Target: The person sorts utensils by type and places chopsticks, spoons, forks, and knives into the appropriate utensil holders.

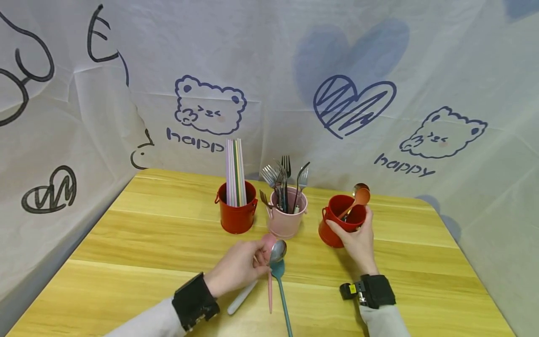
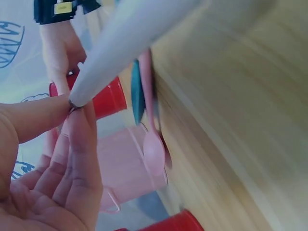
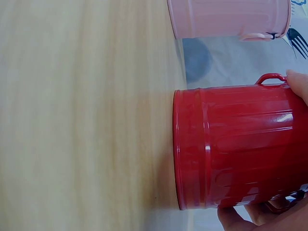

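My left hand (image 1: 242, 264) pinches a metal spoon with a pale handle (image 2: 130, 43) between thumb and fingers. The spoon's shiny bowl (image 1: 278, 251) points away from me, over a teal spoon (image 1: 283, 295). Beside the teal one lies a pink spoon (image 1: 270, 297), its bowl partly hidden by my left hand. At the right, my right hand (image 1: 358, 241) grips a small red bucket (image 3: 245, 144) near its rim, thumb on the near left side and fingers around the right. An orange-brown spoon (image 1: 362, 196) and a metal spoon (image 1: 359, 186) stand tilted in that bucket.
A pink bucket (image 1: 284, 227) holding several forks (image 1: 286, 164) stands left of the gripped bucket. Further left, another red bucket (image 1: 236, 220) holds several pale sticks (image 1: 236, 173). The wooden table (image 1: 139, 224) ends at a white cloth (image 1: 269, 70) with drawings behind it.
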Tool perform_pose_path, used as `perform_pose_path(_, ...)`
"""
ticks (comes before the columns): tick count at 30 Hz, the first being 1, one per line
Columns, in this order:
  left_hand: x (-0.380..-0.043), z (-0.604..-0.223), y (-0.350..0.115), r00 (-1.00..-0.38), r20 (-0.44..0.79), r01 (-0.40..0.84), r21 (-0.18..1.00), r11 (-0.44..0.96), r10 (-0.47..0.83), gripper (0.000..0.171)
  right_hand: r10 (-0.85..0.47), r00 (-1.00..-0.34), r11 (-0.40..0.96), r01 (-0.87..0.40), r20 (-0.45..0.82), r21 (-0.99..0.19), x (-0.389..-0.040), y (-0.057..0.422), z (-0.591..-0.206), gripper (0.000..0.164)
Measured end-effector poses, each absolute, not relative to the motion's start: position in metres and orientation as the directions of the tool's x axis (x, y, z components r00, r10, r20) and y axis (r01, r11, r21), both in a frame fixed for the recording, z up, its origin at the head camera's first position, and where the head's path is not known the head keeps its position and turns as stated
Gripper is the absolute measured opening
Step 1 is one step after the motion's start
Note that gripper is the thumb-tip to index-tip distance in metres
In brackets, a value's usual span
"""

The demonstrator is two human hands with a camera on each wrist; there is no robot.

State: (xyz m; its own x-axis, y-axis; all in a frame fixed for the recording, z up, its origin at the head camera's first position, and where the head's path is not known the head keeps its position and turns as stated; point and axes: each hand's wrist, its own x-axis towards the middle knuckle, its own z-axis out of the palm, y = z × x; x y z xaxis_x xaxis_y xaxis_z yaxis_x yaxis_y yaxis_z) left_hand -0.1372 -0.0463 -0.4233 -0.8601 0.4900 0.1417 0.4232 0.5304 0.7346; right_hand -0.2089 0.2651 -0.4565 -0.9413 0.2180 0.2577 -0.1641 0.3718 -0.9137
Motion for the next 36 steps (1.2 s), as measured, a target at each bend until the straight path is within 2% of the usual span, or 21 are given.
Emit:
perform_pose_path(8, -0.146, -0.418, -0.032, -0.839, 0.076, 0.315, 0.875, 0.367, 0.538, 0.025, 0.223, -0.94, 0.371, -0.163, 0.258, -0.914, -0.21, 0.266, -0.458, 0.094)
perform_pose_path(16, -0.158, -0.405, -0.007, -0.845, 0.036, 0.292, 0.867, 0.404, 0.533, 0.012, 0.22, -0.941, 0.372, -0.162, 0.256, -0.914, -0.209, 0.266, -0.457, 0.094)
perform_pose_path(23, -0.168, -0.391, 0.015, -0.81, 0.161, 0.404, 0.849, 0.339, 0.564, 0.006, 0.206, -0.943, 0.389, -0.167, 0.262, -0.906, -0.208, 0.265, -0.457, 0.093)
perform_pose_path(30, -0.179, -0.372, 0.037, -0.824, 0.274, 0.491, 0.783, 0.383, 0.497, 0.009, 0.203, -0.944, 0.39, -0.164, 0.259, -0.906, -0.207, 0.265, -0.458, 0.094)
perform_pose_path(36, -0.189, -0.356, 0.058, -0.808, 0.366, 0.54, 0.773, 0.332, 0.462, 0.017, 0.203, -0.944, 0.405, -0.161, 0.261, -0.9, -0.207, 0.266, -0.457, 0.093)
